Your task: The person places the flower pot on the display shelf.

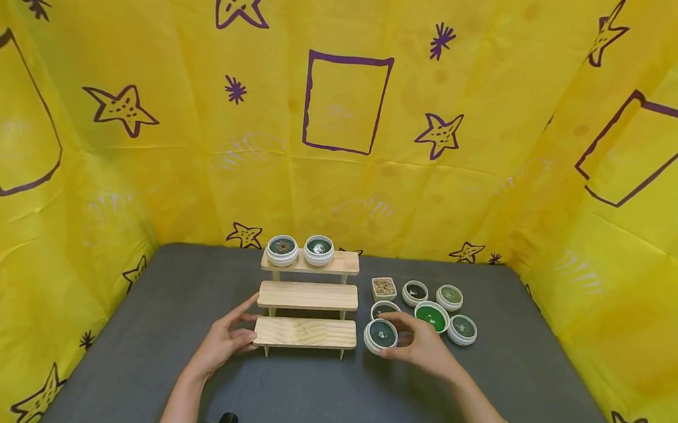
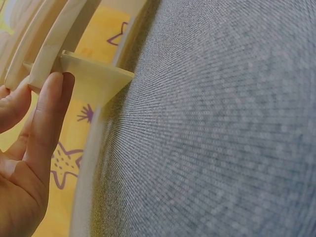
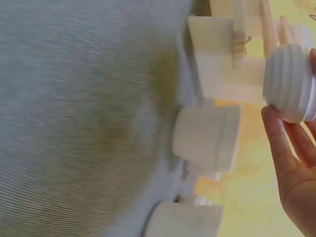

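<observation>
In the head view my left hand [image 1: 224, 342] is at the left end of a three-tier wooden display stand [image 1: 305, 332]. The left wrist view shows its fingertips [image 2: 55, 86] on both sides of a board's end, pinching it. My right hand [image 1: 426, 348] holds a small white ribbed pot [image 1: 381, 336] with a dark green inside, just right of the lowest tier. Seen from the right wrist, this ribbed pot [image 3: 289, 84] is raised off the table, its far side hidden. Two similar white pots [image 1: 282, 251] stand on the top tier; the lower two tiers are bare.
Right of the stand, several white pots with green or dark insides are grouped, among them a bright green one [image 1: 431, 317]. A square pot [image 1: 383, 288] of tan grains stands behind them. The grey tabletop [image 1: 312, 402] is bounded by yellow patterned cloth [image 1: 340, 198].
</observation>
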`<state>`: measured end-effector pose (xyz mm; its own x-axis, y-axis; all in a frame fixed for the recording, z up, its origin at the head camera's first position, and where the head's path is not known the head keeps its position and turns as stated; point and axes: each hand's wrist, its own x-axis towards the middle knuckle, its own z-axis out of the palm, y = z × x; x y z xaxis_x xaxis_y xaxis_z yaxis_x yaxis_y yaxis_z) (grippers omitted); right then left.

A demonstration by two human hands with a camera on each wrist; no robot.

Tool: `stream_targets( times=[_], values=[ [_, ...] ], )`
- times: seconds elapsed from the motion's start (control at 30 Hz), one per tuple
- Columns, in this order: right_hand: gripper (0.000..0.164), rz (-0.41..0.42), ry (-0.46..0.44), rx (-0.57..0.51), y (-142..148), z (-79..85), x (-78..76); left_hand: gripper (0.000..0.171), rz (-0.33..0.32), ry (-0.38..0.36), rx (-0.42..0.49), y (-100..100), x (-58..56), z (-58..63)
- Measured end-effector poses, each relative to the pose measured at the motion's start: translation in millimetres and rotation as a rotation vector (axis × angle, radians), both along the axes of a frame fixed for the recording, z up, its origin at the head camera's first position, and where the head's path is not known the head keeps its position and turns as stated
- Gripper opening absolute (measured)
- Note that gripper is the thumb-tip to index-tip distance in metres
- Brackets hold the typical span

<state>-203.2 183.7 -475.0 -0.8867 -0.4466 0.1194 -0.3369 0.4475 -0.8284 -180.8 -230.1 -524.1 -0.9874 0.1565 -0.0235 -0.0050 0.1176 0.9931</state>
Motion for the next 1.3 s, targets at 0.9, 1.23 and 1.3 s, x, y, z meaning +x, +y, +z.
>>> stream_targets(
  times=[0.9, 1.23, 1.3],
  values=[
    [0.06, -0.177, 0.032, 0.012, -53, 84.9, -68.2, 0.077, 0.005, -0.003, -0.017, 2, 2.1, 3.9],
    [0.06, -0.18, 0.017, 0.002, -73, 81.0, -84.3, 0.077, 0.005, -0.014, -0.015, 2, 2.0, 4.6],
    [0.06, -0.183, 0.018, 0.008, -75, 80.5, -86.2, 0.077, 0.001, -0.007, -0.018, 1, 1.2, 4.3]
  ],
)
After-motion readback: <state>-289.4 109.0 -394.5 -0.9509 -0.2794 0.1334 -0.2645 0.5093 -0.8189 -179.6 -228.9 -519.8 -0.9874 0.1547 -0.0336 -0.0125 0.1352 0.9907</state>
